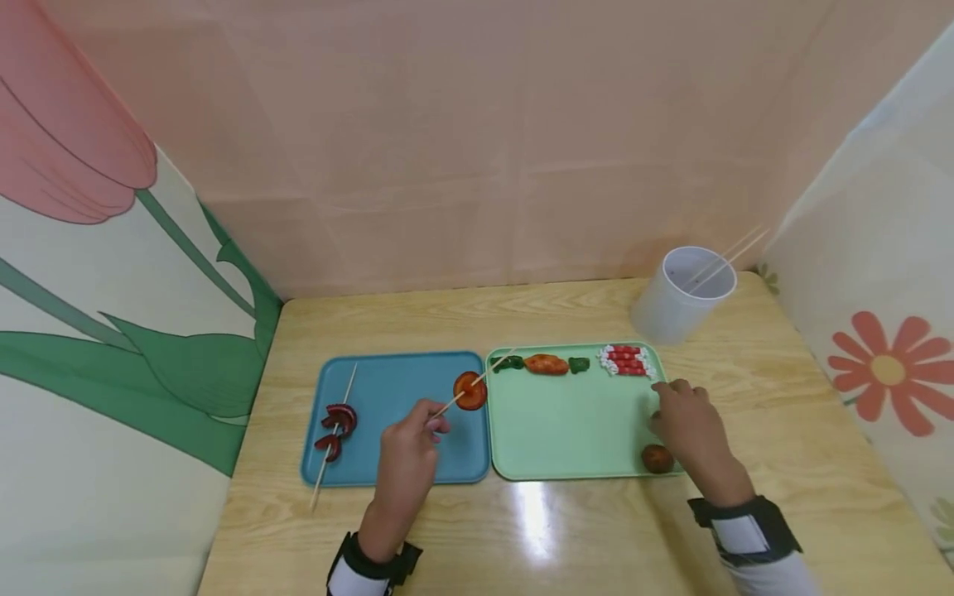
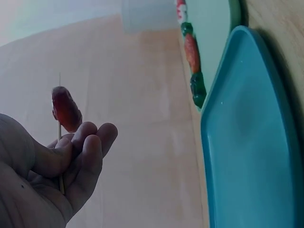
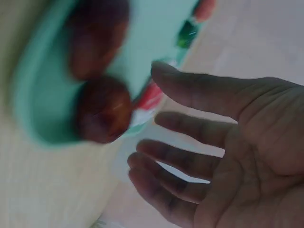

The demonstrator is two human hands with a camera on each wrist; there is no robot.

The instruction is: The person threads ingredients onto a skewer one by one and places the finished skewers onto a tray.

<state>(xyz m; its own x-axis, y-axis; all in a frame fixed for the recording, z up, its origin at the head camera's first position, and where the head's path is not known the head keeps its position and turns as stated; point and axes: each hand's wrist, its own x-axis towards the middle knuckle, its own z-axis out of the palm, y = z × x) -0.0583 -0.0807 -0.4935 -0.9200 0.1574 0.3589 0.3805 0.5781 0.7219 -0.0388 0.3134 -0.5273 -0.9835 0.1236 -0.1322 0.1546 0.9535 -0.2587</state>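
Observation:
My left hand (image 1: 408,451) pinches a wooden skewer (image 1: 447,406) that runs through a round reddish-brown piece (image 1: 469,391), above the right part of the blue tray (image 1: 402,483). In the left wrist view the same piece (image 2: 65,109) stands just beyond the fingertips of my left hand (image 2: 71,166). Over the right edge of the green tray (image 1: 574,447), my right hand (image 1: 693,430) holds nothing, its fingers apart. Beside it lies a brown ball-shaped piece (image 1: 657,459); the right wrist view has two brown pieces, one round (image 3: 103,110), one blurred (image 3: 97,38), near my right hand (image 3: 213,142).
A loaded skewer with dark red curled pieces (image 1: 341,420) lies on the blue tray's left side. Green and orange pieces (image 1: 546,364) and red-and-white sticks (image 1: 626,360) line the green tray's far edge. Behind stands a white cup (image 1: 674,302) with skewers (image 1: 719,265).

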